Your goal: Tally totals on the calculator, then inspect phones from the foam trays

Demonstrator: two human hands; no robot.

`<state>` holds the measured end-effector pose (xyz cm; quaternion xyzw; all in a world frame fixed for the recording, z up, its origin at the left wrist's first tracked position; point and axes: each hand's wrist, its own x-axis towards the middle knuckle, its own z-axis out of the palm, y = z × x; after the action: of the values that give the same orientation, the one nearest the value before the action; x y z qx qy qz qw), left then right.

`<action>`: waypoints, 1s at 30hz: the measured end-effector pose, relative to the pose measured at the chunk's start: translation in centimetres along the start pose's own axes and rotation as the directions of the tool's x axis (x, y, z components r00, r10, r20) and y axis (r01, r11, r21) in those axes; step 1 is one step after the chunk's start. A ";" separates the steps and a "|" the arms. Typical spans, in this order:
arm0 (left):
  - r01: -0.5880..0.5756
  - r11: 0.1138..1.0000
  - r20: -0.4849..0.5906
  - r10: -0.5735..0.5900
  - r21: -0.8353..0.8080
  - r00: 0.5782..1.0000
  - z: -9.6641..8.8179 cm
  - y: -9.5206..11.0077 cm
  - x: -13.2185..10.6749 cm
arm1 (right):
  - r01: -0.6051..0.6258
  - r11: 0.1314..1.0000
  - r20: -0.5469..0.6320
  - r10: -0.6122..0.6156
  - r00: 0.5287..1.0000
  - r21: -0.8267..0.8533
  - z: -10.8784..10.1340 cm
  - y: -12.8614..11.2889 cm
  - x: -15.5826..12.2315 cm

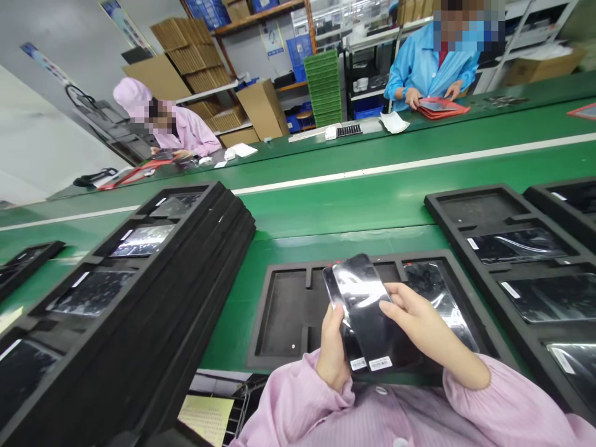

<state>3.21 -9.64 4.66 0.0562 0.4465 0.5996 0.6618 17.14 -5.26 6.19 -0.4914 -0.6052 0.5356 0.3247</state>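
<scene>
Two dark, glossy phone screens overlap in front of me, each with a white label at its lower end. My left hand (334, 351) is closed on the rear phone screen (331, 287), thumb along its left edge. The front phone screen (365, 298) lies partly over it, with my right hand (414, 313) gripping its right edge between thumb and fingers. Whether the two screens touch, I cannot tell. Beneath them is a black foam tray (282, 310) with bare slots at left. Another phone screen (433, 288) rests in its right slot, partly behind my right forearm.
A tall stack of black trays (200, 273) holding screens stands at left. More screen-filled trays (493, 205) lie at right. Beyond the green bench (354, 208), two people work at the far side, one in pink (198, 130), one in blue (421, 59).
</scene>
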 end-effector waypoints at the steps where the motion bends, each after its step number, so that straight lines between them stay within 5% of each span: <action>1: -0.027 0.999 -0.026 0.028 0.016 0.999 -0.4 0.2 0.1 | -0.011 0.998 -0.031 0.013 0.999 0.065 -0.4 0.2 0.1; 4: -0.068 0.997 -0.132 0.072 0.034 0.989 -1.5 1.3 0.1 | -0.009 0.995 -0.243 0.033 0.970 0.099 -2.1 1.1 0.7; 7: -0.072 0.996 -0.185 0.080 0.048 0.980 -2.3 2.9 -0.3 | -0.052 0.965 -0.360 -0.046 0.932 -0.257 -2.8 2.7 1.0; 10: -0.070 0.992 -0.145 0.086 0.107 0.986 -2.4 3.9 -1.0 | -0.074 0.825 -0.309 -0.126 0.943 -0.561 -1.6 4.1 0.9; 15: -0.096 0.981 0.169 0.067 0.167 0.983 -1.3 4.0 -2.1 | -0.053 0.730 -0.241 -0.155 0.958 -0.681 -0.2 3.8 0.5; 19: -0.086 0.983 0.447 0.005 0.162 0.895 -0.5 3.6 -2.4 | 0.068 0.783 -0.187 -0.231 0.955 -0.618 -2.4 0.5 1.4; 23: -0.142 0.951 0.576 -0.045 0.275 0.816 -0.1 3.4 -2.7 | 0.357 0.845 -0.113 -0.431 0.895 -0.398 -3.8 -3.3 2.1; 27: -0.188 0.889 0.585 -0.105 0.418 0.805 0.1 3.6 -3.1 | 0.558 0.742 0.036 -0.589 0.808 -0.372 -3.4 -4.7 2.3; 30: -0.208 0.829 0.548 -0.135 0.519 0.826 -0.2 3.5 -3.2 | 0.660 0.609 0.023 -0.727 0.686 -0.440 -3.1 -4.8 1.5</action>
<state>0.85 -11.51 8.32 0.4298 0.3851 0.4120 0.7051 18.39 -2.51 11.28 -0.3155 -0.8191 0.1854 0.4417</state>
